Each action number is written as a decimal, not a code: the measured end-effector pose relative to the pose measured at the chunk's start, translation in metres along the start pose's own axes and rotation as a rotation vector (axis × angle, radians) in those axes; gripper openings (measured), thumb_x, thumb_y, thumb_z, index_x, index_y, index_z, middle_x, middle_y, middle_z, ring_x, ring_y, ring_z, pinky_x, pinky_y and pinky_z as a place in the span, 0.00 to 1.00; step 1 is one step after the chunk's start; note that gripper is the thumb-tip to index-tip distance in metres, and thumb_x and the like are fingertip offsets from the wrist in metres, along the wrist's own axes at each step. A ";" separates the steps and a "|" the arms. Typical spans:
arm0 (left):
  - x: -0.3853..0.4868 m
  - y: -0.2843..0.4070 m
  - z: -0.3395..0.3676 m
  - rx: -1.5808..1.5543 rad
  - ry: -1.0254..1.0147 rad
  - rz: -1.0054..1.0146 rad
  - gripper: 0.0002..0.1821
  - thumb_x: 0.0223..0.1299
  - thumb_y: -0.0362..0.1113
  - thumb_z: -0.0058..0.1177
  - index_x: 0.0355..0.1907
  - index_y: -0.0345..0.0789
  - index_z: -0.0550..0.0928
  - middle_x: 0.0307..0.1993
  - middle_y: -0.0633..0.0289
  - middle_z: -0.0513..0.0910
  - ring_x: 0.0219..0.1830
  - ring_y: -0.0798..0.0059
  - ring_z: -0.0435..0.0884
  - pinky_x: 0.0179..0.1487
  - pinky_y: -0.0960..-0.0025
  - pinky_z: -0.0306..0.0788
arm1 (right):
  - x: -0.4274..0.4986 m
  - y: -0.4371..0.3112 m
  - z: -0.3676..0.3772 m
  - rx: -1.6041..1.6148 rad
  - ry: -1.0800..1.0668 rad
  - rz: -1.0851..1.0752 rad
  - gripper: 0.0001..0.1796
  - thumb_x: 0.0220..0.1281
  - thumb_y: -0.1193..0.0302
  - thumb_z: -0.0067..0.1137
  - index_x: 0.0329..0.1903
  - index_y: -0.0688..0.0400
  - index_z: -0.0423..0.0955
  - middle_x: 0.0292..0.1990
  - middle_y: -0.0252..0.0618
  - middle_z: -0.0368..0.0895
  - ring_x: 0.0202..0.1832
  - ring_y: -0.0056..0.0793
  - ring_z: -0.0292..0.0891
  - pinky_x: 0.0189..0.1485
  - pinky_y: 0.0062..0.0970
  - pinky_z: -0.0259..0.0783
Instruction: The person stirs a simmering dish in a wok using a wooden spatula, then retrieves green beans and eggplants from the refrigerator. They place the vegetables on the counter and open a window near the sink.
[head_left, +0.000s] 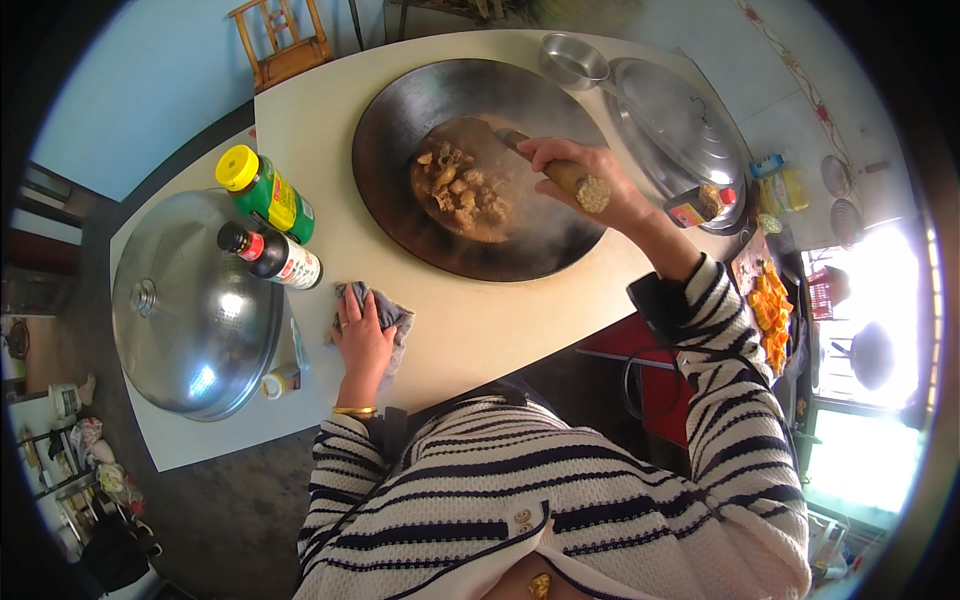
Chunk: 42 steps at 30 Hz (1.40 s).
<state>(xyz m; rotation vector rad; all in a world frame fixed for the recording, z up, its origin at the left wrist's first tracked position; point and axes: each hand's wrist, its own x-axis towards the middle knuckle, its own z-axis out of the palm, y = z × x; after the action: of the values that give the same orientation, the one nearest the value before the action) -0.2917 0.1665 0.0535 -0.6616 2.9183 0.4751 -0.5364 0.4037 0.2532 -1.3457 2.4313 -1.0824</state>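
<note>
A large black wok (390, 202) is set into the pale counter, with chunks of browned food in brown sauce (465, 191) steaming at its bottom. My right hand (592, 176) grips the thick handle of a cooking spatula (566, 180) over the wok's right side; the tool's far end is down at the food, partly hidden by sauce and steam. At the counter's near left part, my left hand (364, 334) lies flat on a crumpled grey cloth (395, 311), fingers spread.
Left of the wok stand a green container with a yellow lid (274, 195), a dark sauce bottle (277, 259) and a large domed steel lid (195, 315). A metal ladle (574, 64), another steel lid (667, 112) and a red-capped bottle (697, 206) are to the right.
</note>
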 end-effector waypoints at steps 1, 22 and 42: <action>0.000 0.000 0.000 0.012 0.001 0.000 0.39 0.45 0.44 0.62 0.61 0.39 0.64 0.68 0.55 0.47 0.68 0.55 0.51 0.58 0.38 0.55 | 0.000 -0.001 0.001 -0.013 0.062 0.003 0.11 0.47 0.76 0.61 0.35 0.57 0.70 0.47 0.38 0.78 0.45 0.35 0.75 0.48 0.26 0.69; 0.004 -0.012 -0.003 0.000 -0.050 0.088 0.38 0.47 0.48 0.60 0.62 0.42 0.64 0.69 0.56 0.44 0.69 0.56 0.46 0.60 0.38 0.53 | -0.082 0.029 0.150 -0.347 -0.324 0.201 0.18 0.51 0.76 0.52 0.47 0.48 0.72 0.59 0.32 0.64 0.60 0.42 0.62 0.43 0.34 0.75; -0.067 0.087 -0.032 -1.698 -1.018 -0.177 0.13 0.64 0.36 0.45 0.50 0.37 0.73 0.44 0.61 0.78 0.44 0.75 0.77 0.47 0.72 0.71 | -0.309 -0.055 0.194 1.787 0.940 1.079 0.15 0.66 0.62 0.43 0.27 0.56 0.70 0.27 0.36 0.79 0.30 0.26 0.76 0.34 0.28 0.73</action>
<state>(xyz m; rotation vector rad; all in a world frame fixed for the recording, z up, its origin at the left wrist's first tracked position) -0.2707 0.2569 0.1198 -0.4342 0.9889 2.2926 -0.2314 0.5289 0.0883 0.9894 0.8416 -2.4016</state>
